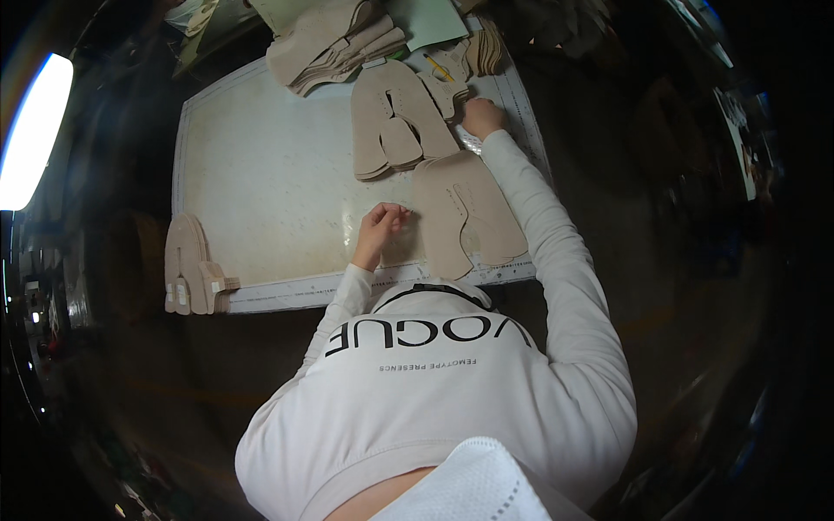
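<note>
My left hand [379, 234] is over the table just left of a flat beige cut piece [445, 213] that looks like a shoe upper. Its fingers are curled with the tips together; whatever they hold, if anything, is too small to make out. My right hand [483, 118] is curled at the right side of the table, beside a small stack of beige cut pieces [441, 94]. Its fingertips are partly hidden. Between and beyond my hands lies a stack of horseshoe-shaped beige pieces [369, 113], with a rounded tongue-shaped piece [401, 141] on it.
A large pile of beige pieces [334, 48] lies at the table's far edge, by a pale green sheet [434, 24]. A yellow pen [439, 68] is near more stacked pieces [486, 48]. Further stacks [187, 260] stand at the near left corner of the white tabletop [269, 165].
</note>
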The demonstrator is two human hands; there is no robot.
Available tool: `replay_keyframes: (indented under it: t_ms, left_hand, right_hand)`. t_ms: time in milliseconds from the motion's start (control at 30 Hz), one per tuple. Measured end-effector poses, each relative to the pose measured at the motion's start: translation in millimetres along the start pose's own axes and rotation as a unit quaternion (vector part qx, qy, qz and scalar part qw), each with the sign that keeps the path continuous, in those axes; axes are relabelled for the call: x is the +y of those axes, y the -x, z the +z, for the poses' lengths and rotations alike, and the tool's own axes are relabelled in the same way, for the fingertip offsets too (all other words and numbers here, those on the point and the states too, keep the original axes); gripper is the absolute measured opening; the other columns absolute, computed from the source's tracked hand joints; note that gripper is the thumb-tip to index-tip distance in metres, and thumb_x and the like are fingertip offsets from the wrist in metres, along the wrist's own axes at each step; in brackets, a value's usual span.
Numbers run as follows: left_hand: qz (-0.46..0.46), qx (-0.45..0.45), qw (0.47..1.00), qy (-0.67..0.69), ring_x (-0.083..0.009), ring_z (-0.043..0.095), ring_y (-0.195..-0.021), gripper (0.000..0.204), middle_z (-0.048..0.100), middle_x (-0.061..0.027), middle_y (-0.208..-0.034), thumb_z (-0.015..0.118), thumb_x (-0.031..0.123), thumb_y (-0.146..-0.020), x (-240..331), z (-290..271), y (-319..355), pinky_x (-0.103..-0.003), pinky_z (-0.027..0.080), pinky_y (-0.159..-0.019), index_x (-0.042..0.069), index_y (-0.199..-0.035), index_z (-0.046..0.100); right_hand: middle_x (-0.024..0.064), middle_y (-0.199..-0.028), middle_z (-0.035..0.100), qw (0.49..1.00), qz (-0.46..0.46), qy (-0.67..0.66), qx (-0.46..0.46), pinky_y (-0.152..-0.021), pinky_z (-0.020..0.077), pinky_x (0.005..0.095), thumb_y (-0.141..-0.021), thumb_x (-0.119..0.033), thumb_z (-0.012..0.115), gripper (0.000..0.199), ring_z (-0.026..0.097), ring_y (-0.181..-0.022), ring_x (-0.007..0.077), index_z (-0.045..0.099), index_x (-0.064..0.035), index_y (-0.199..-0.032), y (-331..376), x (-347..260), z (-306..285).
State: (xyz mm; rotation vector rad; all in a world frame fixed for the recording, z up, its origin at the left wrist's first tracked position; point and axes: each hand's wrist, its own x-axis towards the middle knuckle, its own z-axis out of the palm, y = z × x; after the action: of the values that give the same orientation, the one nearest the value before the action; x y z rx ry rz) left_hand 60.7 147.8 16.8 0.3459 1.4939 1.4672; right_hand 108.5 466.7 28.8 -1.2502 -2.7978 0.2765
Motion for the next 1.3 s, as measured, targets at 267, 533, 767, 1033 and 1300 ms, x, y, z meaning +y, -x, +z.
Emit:
replay_keyframes:
  t_ms: [267, 533, 767, 1033, 1300]
  left_hand:
    - [0.008, -0.051, 0.998, -0.026, -0.0053, 0.056, -0.077, 0.016, 0.064, -0.0014, -0.092, 0.053, 0.018, -0.092, -0.1, 19.3, -14.3, -0.019, 0.045, -0.071, 0.004, -0.098, 0.06]
    - [-0.02, 0.021, 0.999, -0.042, -0.0147, 0.061, -0.088, 0.029, 0.057, -0.0066, -0.112, 0.053, 0.016, -0.093, 1.3, 8.3, -10.4, -0.028, 0.052, -0.074, 0.007, -0.12, 0.046]
    - [-0.014, 0.031, 0.999, 0.001, -0.0171, 0.061, -0.091, 0.037, 0.053, -0.0075, -0.112, 0.056, 0.015, -0.091, -13.1, 18.2, -8.8, -0.029, 0.053, -0.076, 0.006, -0.124, 0.042]
    - [0.069, 0.02, 0.973, -0.22, -0.0124, 0.059, -0.069, 0.043, 0.062, -0.0054, -0.082, 0.06, 0.011, -0.085, -32.2, 29.2, -27.9, -0.023, 0.046, -0.063, 0.001, -0.125, 0.047]
    - [0.186, -0.065, 0.958, -0.207, -0.0175, 0.063, -0.073, 0.051, 0.066, -0.0131, -0.092, 0.057, 0.008, -0.084, -6.2, 51.8, -22.8, -0.029, 0.05, -0.065, 0.016, -0.133, 0.045]
  right_hand:
    - [0.0181, -0.099, 0.065, 0.995, -0.042, -0.08, -0.039, -0.081, 0.0509, 0.0415, -0.076, -0.009, 0.056, 0.021, 0.061, -0.096, 0.0331, 0.067, -0.0016, -0.093, 12.6, -14.7, 9.3]
    - [0.0125, -0.085, 0.068, 0.958, 0.028, -0.282, 0.039, -0.073, 0.0512, 0.0378, -0.079, -0.018, 0.057, 0.017, 0.066, -0.078, 0.0296, 0.068, -0.0092, -0.09, 81.5, 59.0, -6.8]
    - [0.0117, -0.085, 0.068, 0.97, 0.09, -0.224, -0.033, -0.071, 0.0515, 0.0375, -0.08, -0.025, 0.063, 0.018, 0.066, -0.079, 0.0301, 0.067, -0.0096, -0.089, 172.6, 81.3, 9.1]
    - [0.0086, -0.071, 0.066, 0.961, 0.162, -0.225, -0.021, -0.062, 0.0507, 0.0349, -0.071, -0.036, 0.074, 0.035, 0.065, -0.066, 0.0243, 0.065, -0.0045, -0.084, 226.7, 40.0, 34.7]
    - [0.0112, -0.059, 0.059, 0.919, 0.152, -0.363, 0.01, -0.052, 0.0433, 0.0366, -0.078, -0.03, 0.07, 0.032, 0.057, -0.052, 0.0246, 0.058, -0.0013, -0.071, 262.6, 33.5, 17.6]
